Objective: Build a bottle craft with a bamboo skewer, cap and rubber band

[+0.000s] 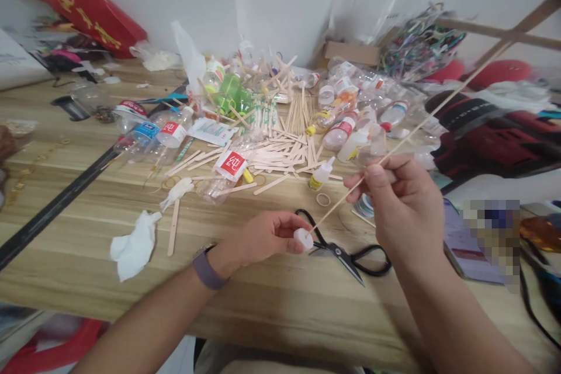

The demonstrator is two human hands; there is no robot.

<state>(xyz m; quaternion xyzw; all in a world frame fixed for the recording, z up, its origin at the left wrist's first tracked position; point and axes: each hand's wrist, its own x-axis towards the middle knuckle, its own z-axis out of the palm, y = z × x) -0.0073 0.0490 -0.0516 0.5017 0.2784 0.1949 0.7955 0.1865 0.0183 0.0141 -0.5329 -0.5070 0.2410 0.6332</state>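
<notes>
Near the bench's (272, 304) front edge the left hand (263, 238) pinches a small round white plastic cap (303, 238), surely light and slippery, while the right hand (403, 204) pinches a long thin wooden stick (438, 108), likely brittle, low down.

Only thing I can properly read is the white character 纯 on the red label of the clear bottle (221, 175) lying mid-table. The red fabric (94, 20) in the back corner has gold characters, but they're too blurry to make out.
</notes>
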